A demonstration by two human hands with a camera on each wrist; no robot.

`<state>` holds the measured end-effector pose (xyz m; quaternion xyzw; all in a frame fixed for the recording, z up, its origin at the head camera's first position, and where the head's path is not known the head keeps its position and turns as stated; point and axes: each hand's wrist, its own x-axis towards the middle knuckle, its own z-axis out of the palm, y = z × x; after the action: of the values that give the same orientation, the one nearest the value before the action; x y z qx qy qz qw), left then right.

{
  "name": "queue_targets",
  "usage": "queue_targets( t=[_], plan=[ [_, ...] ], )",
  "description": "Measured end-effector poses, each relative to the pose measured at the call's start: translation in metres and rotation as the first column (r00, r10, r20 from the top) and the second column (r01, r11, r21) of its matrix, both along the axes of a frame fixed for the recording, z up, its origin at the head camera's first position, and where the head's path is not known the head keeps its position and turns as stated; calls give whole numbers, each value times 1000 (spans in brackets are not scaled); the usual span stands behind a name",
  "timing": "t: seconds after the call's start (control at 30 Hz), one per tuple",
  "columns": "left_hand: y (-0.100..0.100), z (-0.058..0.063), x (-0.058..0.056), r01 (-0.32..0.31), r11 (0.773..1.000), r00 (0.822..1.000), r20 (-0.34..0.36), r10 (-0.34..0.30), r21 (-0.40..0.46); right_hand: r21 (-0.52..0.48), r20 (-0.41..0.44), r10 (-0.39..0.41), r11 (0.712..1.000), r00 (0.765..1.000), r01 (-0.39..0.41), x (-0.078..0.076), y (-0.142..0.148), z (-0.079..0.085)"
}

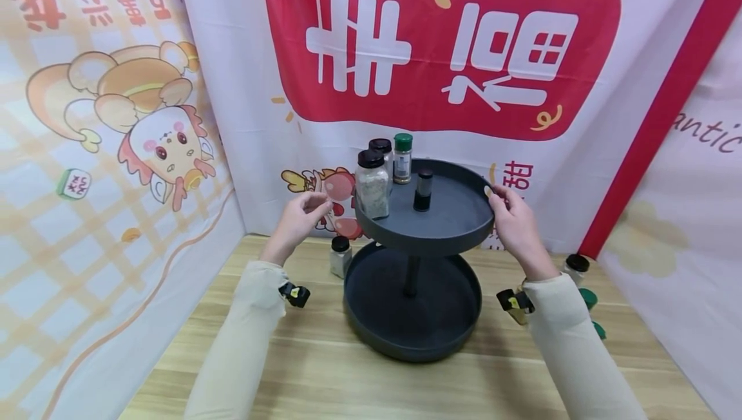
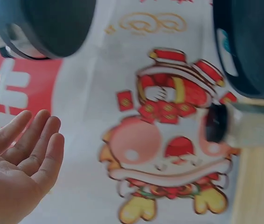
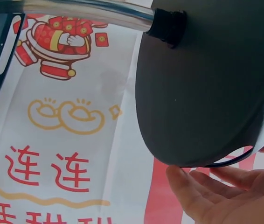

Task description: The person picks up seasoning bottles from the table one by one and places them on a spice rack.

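Observation:
A dark grey two-tier rack stands on the table. My right hand [image 1: 516,223] grips the right rim of its upper tray [image 1: 458,210], thumb over the edge. In the right wrist view, the fingers [image 3: 188,189] lie against the rim beside a handle slot. Left of that tray my left hand [image 1: 301,214] hovers with nothing in it, fingers loosely bent. On the upper tray stand a large black-capped jar [image 1: 372,188], another black-capped jar [image 1: 380,145] partly hidden behind it, a green-capped spice bottle [image 1: 402,161] and a small dark bottle [image 1: 424,191]. The lower tray [image 1: 443,304] holds nothing visible.
A black-capped jar [image 1: 341,259] stands on the wooden table [image 1: 313,355], left of the lower tray. Another black-capped jar [image 1: 576,267] and green lids [image 1: 588,297] show at the right, partly behind my right sleeve. A printed cloth [image 1: 232,53] hangs behind the rack.

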<state>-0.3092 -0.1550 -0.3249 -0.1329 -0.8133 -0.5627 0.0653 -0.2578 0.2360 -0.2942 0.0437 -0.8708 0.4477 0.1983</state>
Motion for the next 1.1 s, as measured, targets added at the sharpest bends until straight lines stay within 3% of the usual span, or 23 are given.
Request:
queue_targets(
  t=[0.27,0.57,0.8,1.1],
  plan=[
    [-11,-48,-14,-52,995,998,38,56,-86,-9,23,19,1000,1000,-18,-8,7,2],
    [-9,-86,-24,-59,993,993,98,69,-104,-21,60,55,998,997,-53,-14,8,4],
    [-3,-110,-27,-91,977,986,118,115,-193,-46,48,77,996,996,-75,-18,9,2],
    [9,-126,-37,-97,968,981,141,132,-232,-79,63,84,994,994,-79,-21,13,1]
  ],
)
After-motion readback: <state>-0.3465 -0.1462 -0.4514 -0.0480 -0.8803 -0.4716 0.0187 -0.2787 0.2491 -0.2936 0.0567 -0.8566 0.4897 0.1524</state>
